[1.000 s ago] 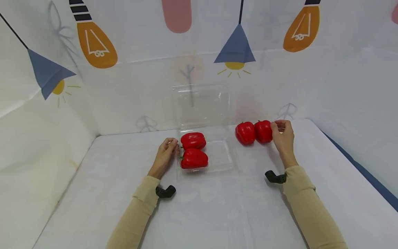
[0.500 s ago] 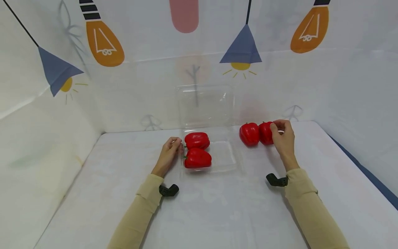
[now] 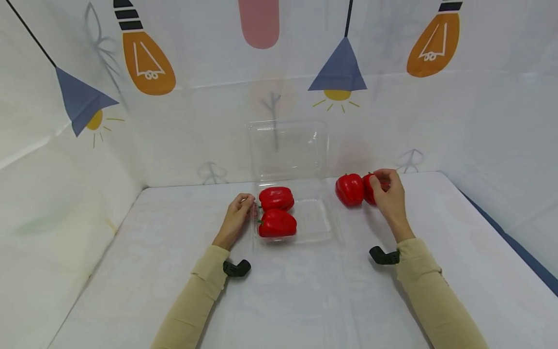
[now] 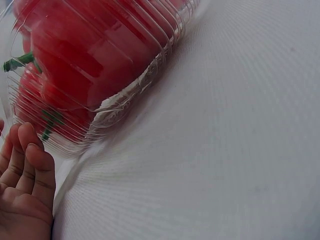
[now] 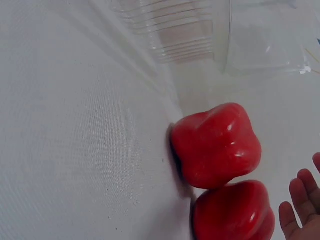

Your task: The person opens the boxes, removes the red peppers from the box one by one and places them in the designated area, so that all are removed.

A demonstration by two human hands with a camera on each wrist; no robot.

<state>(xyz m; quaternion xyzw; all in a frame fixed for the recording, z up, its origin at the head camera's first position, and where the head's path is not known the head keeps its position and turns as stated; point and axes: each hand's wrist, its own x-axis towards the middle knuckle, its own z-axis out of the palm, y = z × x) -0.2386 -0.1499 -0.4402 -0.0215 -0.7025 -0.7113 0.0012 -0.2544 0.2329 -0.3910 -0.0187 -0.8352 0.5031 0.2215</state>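
Two red bell peppers, an upper one (image 3: 276,198) and a lower one (image 3: 277,223), lie in the left half of a clear plastic clamshell container (image 3: 315,220) with its lid (image 3: 287,150) raised. At the container's left side my left hand (image 3: 234,220) rests its fingertips against the ribbed wall, seen close in the left wrist view. To the right of the box, two more red bell peppers (image 3: 349,189) (image 3: 368,190) stand side by side on the table. My right hand (image 3: 391,198) is at the right-hand one, partly covering it; the right wrist view shows its fingers spread, apart from that pepper.
A white cloth covers the table (image 3: 296,300). Behind it rises a white curtain (image 3: 196,135) with printed lamps and bulbs, close to the raised lid. Each wrist carries a small black camera mount (image 3: 237,268).
The right hand has shifted left over the right-hand pepper, covering more of it. The left hand and the container's peppers keep their places, while the head view has turned slightly left.
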